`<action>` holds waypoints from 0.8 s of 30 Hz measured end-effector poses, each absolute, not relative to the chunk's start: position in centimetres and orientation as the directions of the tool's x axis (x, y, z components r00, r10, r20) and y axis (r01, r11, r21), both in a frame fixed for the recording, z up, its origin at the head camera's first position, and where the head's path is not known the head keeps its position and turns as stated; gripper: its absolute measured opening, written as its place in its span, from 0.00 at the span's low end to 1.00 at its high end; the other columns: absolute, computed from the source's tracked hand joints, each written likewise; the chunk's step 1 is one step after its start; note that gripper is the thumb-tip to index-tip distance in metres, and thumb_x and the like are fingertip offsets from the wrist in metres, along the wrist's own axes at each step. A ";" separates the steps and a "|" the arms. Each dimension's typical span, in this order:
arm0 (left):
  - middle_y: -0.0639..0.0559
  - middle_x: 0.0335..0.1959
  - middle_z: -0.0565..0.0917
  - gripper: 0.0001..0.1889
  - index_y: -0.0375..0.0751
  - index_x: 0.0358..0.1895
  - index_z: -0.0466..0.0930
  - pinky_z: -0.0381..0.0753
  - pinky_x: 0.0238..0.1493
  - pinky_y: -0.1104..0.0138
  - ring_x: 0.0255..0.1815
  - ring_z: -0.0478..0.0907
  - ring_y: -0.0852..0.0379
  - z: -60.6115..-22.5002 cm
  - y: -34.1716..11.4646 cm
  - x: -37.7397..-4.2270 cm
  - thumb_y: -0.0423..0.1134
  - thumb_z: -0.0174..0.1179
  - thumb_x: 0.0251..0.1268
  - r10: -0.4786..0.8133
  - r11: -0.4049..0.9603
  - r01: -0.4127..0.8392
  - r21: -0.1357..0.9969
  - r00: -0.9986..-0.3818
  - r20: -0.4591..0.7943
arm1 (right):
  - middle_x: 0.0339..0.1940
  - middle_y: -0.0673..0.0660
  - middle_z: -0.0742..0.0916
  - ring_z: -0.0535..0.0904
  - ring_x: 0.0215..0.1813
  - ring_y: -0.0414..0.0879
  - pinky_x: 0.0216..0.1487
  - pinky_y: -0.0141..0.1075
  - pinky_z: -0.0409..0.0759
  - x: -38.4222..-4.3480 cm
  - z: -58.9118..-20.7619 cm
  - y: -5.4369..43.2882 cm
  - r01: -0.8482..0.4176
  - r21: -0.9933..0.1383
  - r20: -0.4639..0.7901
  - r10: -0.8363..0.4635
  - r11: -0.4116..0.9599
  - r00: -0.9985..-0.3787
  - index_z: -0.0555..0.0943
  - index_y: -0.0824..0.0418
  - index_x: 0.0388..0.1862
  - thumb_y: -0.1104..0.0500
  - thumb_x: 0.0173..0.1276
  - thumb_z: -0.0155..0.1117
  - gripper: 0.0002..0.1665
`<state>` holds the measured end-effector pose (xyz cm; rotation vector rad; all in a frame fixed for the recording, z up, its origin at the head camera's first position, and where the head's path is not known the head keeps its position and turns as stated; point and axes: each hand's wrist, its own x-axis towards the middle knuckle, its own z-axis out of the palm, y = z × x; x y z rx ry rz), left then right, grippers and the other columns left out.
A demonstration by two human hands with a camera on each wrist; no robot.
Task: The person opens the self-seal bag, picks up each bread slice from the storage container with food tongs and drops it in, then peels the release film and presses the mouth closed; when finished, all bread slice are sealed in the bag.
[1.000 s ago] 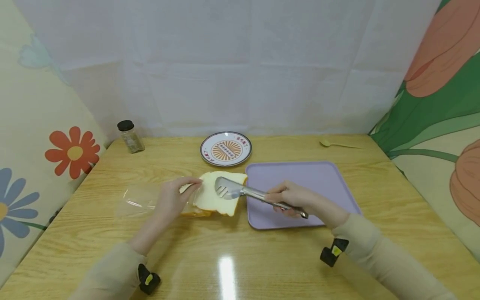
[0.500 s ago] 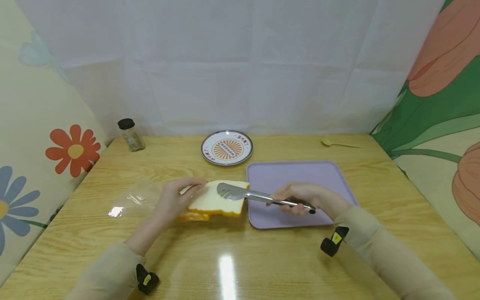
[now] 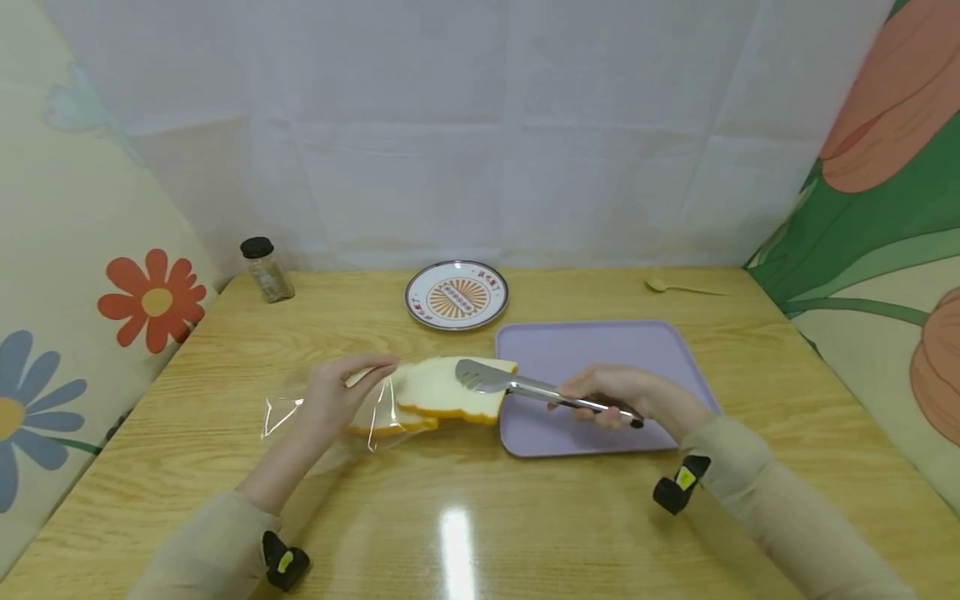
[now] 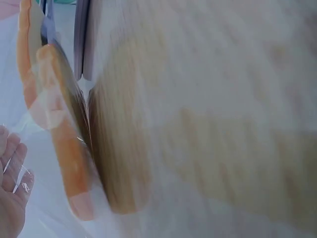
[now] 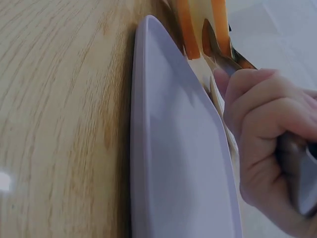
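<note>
In the head view, my right hand [image 3: 611, 393] grips metal tongs [image 3: 534, 389], whose slotted head lies over a slice of bread [image 3: 427, 387]. The slice is raised and tilted, its right end reaching over the tray's left edge. Under it lies another bread slice [image 3: 408, 427], inside a clear plastic bag [image 3: 282, 413]. My left hand [image 3: 336, 400] pinches the bag's edge between thumb and fingers beside the bread. Through the film, the left wrist view shows the bagged slice [image 4: 72, 153] with the tonged slice [image 4: 24, 54] apart from it at the far end.
A lilac tray [image 3: 615, 346] lies right of the bread. Behind stand a round patterned plate [image 3: 457, 295] and, at far left, a small black-lidded jar [image 3: 268, 273]. A spoon [image 3: 678, 288] rests at the back right of the wooden table [image 3: 375, 517].
The tongs and upper bread slice have moved right, and the slice slid away from the one below. The left hand has drawn slightly left with the bag's edge.
</note>
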<state>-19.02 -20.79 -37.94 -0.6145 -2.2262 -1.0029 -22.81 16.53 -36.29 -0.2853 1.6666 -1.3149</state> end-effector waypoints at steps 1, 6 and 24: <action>0.44 0.31 0.88 0.11 0.35 0.33 0.87 0.74 0.43 0.88 0.36 0.82 0.72 -38.0 -20.8 -19.0 0.21 0.67 0.45 0.164 0.600 0.629 0.495 -0.702 0.693 | 0.17 0.49 0.72 0.59 0.09 0.33 0.08 0.24 0.58 -22.9 -36.3 16.7 0.358 -0.847 -0.530 -0.676 0.393 -0.513 0.71 0.72 0.58 0.53 0.73 0.48 0.25; 0.45 0.31 0.88 0.11 0.35 0.33 0.87 0.74 0.44 0.88 0.36 0.83 0.68 -38.1 -21.0 -19.0 0.20 0.67 0.44 0.223 0.591 0.652 0.475 -0.698 0.680 | 0.16 0.49 0.72 0.60 0.09 0.32 0.08 0.23 0.58 -22.9 -36.4 17.5 0.359 -0.848 -0.527 -0.692 0.389 -0.494 0.70 0.74 0.58 0.54 0.74 0.47 0.25; 0.39 0.38 0.86 0.09 0.32 0.38 0.85 0.76 0.49 0.82 0.45 0.78 0.76 -38.4 -20.5 -18.2 0.21 0.60 0.55 0.313 0.398 0.630 0.667 -0.777 0.547 | 0.16 0.48 0.72 0.59 0.09 0.31 0.08 0.23 0.57 -24.0 -36.4 15.6 0.372 -0.840 -0.533 -0.735 0.396 -0.420 0.69 0.72 0.58 0.55 0.75 0.44 0.24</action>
